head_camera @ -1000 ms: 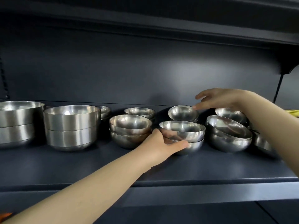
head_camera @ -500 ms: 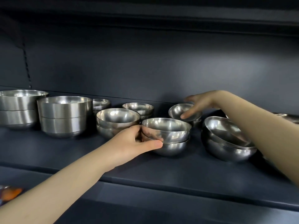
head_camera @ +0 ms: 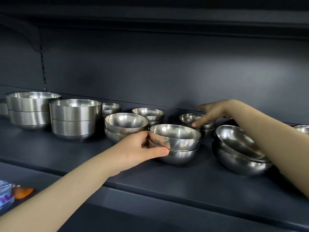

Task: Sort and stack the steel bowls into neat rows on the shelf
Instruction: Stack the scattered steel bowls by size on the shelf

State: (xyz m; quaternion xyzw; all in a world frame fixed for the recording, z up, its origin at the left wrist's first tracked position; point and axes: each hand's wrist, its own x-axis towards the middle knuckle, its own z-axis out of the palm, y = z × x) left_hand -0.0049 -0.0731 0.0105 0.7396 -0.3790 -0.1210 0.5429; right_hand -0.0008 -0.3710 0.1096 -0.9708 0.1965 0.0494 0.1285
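Note left hand (head_camera: 142, 148) gripping front bowl stack (head_camera: 178, 144) at its 9 o'clock side. Find rear small bowl stack (head_camera: 189, 118) at 1 o'clock beyond, touched by straight-fingered right hand (head_camera: 212, 113).

The left hand (head_camera: 142, 149) reaches forward, thumb and fingers (head_camera: 144, 136) curled round the nested steel bowls (head_camera: 181, 149); the right hand (head_camera: 213, 112) stretches farther in, fingers straight.

Back panel (head_camera: 167, 64) — dark grey, matte, unmarked, with a soft patch of light at right. Slotted upright strip (head_camera: 43, 71) runs down the panel at far left. Lower left corner: blue-and-white printed packet (head_camera: 5, 196), partly cut off, just beside an orange item (head_camera: 23, 192) — kind unclear.
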